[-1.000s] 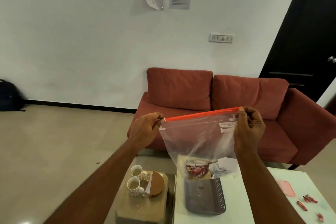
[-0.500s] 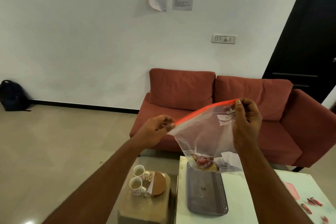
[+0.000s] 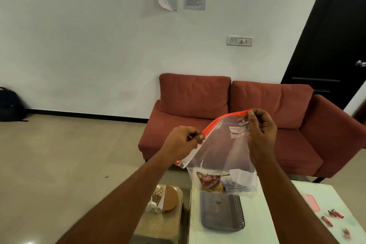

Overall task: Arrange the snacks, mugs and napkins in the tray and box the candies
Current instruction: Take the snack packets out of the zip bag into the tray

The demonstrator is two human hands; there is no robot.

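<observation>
I hold a clear zip bag (image 3: 221, 152) with an orange seal strip up in front of me. My left hand (image 3: 181, 140) pinches the strip near its left end, and my right hand (image 3: 260, 130) grips its right end higher up. Inside the bag's bottom lie a red-brown snack packet (image 3: 209, 181) and white napkins (image 3: 240, 178). Below the bag a dark grey tray (image 3: 221, 212) sits on the white table (image 3: 263, 224). Red wrapped candies (image 3: 334, 214) and a pink lid or box (image 3: 311, 202) lie at the table's right. My left forearm partly hides the mugs (image 3: 152, 203) on the stool.
A brown stool (image 3: 160, 222) left of the table carries a round wooden piece (image 3: 169, 199). A red sofa (image 3: 237, 125) stands behind the table against the white wall. A black door (image 3: 332, 35) is at right, and a dark backpack (image 3: 9, 104) sits on the floor far left.
The seal strip was stretched level between both hands; now my left hand has dropped and moved right, so the strip slopes and the bag's left corner hangs loose below it.
</observation>
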